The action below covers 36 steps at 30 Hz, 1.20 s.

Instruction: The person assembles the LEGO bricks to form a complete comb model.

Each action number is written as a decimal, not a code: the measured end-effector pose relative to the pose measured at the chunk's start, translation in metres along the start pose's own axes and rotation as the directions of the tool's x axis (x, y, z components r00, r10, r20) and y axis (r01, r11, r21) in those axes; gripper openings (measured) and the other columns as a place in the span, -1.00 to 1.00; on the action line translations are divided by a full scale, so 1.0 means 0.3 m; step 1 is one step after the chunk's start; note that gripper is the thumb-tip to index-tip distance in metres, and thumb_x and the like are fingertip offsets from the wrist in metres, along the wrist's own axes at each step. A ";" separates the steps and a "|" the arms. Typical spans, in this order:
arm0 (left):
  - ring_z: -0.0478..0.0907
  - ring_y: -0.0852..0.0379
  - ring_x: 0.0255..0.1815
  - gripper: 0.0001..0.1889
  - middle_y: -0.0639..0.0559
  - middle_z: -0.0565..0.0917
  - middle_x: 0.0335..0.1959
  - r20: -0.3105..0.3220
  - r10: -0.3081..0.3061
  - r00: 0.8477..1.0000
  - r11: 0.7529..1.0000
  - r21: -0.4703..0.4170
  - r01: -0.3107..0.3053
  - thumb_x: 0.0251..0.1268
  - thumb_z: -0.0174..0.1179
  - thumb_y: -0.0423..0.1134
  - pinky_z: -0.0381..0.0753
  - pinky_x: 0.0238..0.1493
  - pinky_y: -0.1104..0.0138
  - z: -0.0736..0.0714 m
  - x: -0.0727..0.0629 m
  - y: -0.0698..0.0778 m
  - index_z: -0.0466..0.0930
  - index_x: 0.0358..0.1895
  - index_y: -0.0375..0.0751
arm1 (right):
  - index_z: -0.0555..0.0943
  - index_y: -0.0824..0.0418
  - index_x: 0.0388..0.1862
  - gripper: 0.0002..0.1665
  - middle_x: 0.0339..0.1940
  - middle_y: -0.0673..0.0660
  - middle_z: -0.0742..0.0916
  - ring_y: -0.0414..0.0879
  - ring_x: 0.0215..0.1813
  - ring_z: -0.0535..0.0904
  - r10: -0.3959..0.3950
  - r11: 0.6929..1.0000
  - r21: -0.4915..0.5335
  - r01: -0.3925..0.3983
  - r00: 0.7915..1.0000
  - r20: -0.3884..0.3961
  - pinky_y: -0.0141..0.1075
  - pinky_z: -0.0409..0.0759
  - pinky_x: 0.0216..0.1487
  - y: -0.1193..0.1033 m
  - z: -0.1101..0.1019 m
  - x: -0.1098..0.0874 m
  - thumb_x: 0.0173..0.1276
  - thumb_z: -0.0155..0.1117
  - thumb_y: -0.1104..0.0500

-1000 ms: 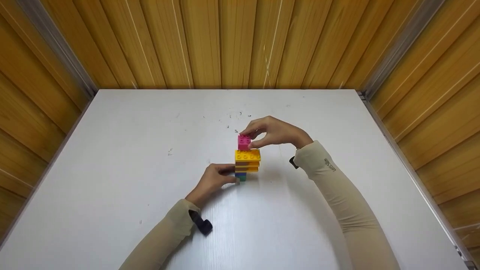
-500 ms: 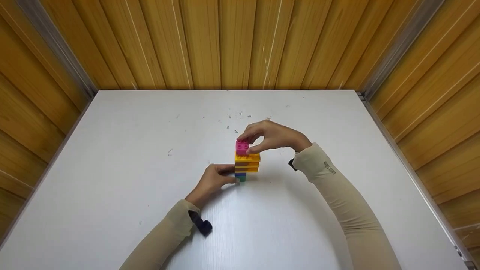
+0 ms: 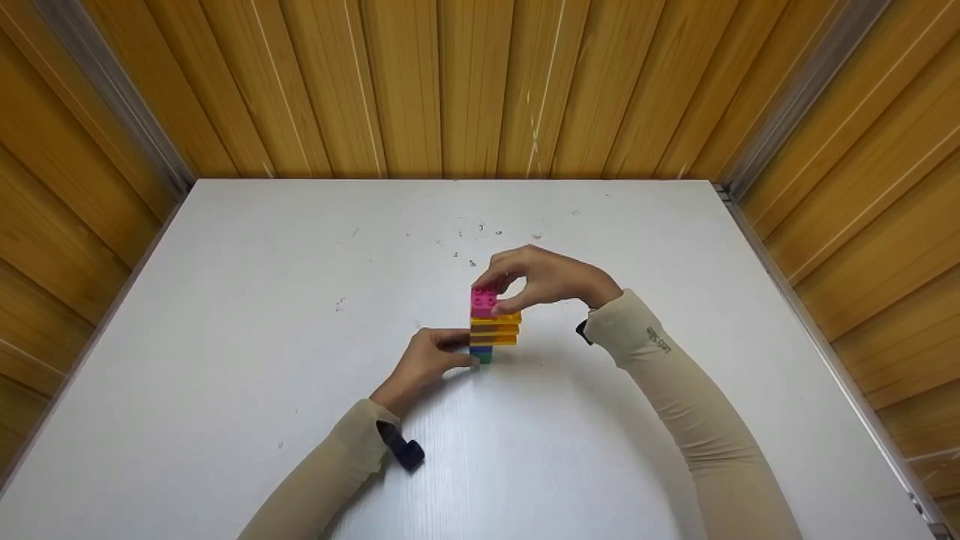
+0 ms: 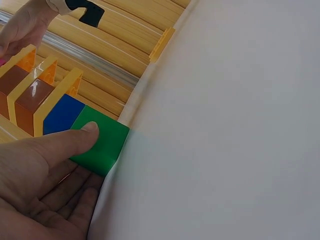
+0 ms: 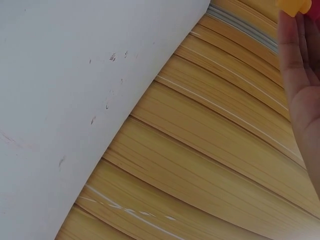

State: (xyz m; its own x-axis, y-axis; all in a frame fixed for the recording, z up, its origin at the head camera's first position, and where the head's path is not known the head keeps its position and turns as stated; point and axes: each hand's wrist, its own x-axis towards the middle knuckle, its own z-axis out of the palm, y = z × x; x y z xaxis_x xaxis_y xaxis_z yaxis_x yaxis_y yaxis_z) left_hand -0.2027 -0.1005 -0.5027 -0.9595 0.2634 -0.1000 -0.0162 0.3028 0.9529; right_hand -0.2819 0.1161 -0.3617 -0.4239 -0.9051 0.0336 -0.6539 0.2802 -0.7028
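Observation:
A tower of toy building bricks stands upright on the white table. At its foot, the left hand [image 3: 427, 360] pinches the green brick [image 4: 102, 142], thumb on the near face and fingers behind. Above that sits a blue brick [image 4: 62, 115], then yellow plates [image 4: 55, 100] alternating with brown bricks [image 4: 34, 97]. The right hand [image 3: 551, 274] grips a pink brick [image 3: 483, 301] between thumb and fingers, on the left end of the top yellow plate. In the right wrist view only a bit of the pink brick [image 5: 316, 10] shows, at the upper right corner.
The white table [image 3: 262, 300] carries dark scuff marks behind the tower. Wood-look panels [image 3: 472, 90] rise along its back and both sides, with metal strips [image 3: 127, 97] in the corners. A black strap [image 3: 401, 446] hangs at the left wrist.
The right hand has lowered the pink brick and shifted it slightly left, from above the yellow plate down onto its left end. The left hand has stayed at the tower's foot.

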 end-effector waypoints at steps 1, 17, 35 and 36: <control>0.64 0.06 0.07 -0.52 -0.06 0.71 0.02 -0.001 -0.001 1.000 1.000 0.001 0.001 0.02 0.42 -0.33 0.51 0.25 0.17 0.000 0.000 0.000 0.63 0.10 -0.20 | 0.64 0.22 0.09 -0.56 -0.16 0.11 0.70 -0.06 -0.10 0.66 0.000 1.000 0.000 0.000 1.000 -0.001 -0.20 0.65 0.05 0.000 0.001 0.000 0.21 0.39 0.18; 0.64 0.02 0.07 -0.53 -0.11 0.70 0.02 -0.001 0.008 1.000 1.000 -0.013 -0.008 0.03 0.41 -0.34 0.53 0.22 0.15 0.001 0.001 -0.003 0.63 0.10 -0.22 | 0.64 0.26 0.07 -0.57 -0.21 0.16 0.69 -0.03 -0.11 0.66 0.000 1.000 -0.023 0.001 1.000 0.008 -0.21 0.64 0.04 -0.021 -0.001 -0.003 0.20 0.40 0.23; 0.63 -0.02 0.08 -0.53 -0.15 0.70 0.02 -0.006 0.017 1.000 1.000 -0.019 -0.017 0.03 0.41 -0.36 0.52 0.24 0.13 0.004 0.003 -0.003 0.62 0.10 -0.27 | 0.65 0.26 0.03 -0.58 -0.18 0.14 0.70 -0.08 -0.15 0.66 0.014 0.999 -0.048 -0.013 0.999 0.031 -0.16 0.66 0.00 -0.019 -0.001 0.004 0.18 0.43 0.21; 0.63 -0.01 0.08 -0.53 -0.13 0.70 0.02 -0.008 0.016 1.000 1.000 -0.016 -0.016 0.02 0.41 -0.36 0.52 0.24 0.13 0.004 0.003 -0.006 0.62 0.10 -0.26 | 0.65 0.27 0.03 -0.59 -0.18 0.14 0.70 -0.07 -0.15 0.66 0.014 0.999 -0.049 -0.012 0.999 0.031 -0.16 0.66 0.00 -0.018 0.000 0.004 0.18 0.43 0.20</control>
State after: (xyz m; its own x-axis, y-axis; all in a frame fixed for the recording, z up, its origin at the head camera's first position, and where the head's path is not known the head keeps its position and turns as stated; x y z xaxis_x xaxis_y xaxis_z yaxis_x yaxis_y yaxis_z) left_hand -0.2033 -0.0996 -0.5047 -0.9618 0.2608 -0.0829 -0.0057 0.2836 0.9589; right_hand -0.2789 0.1135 -0.3577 -0.4136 -0.9105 0.0020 -0.6784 0.3067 -0.6676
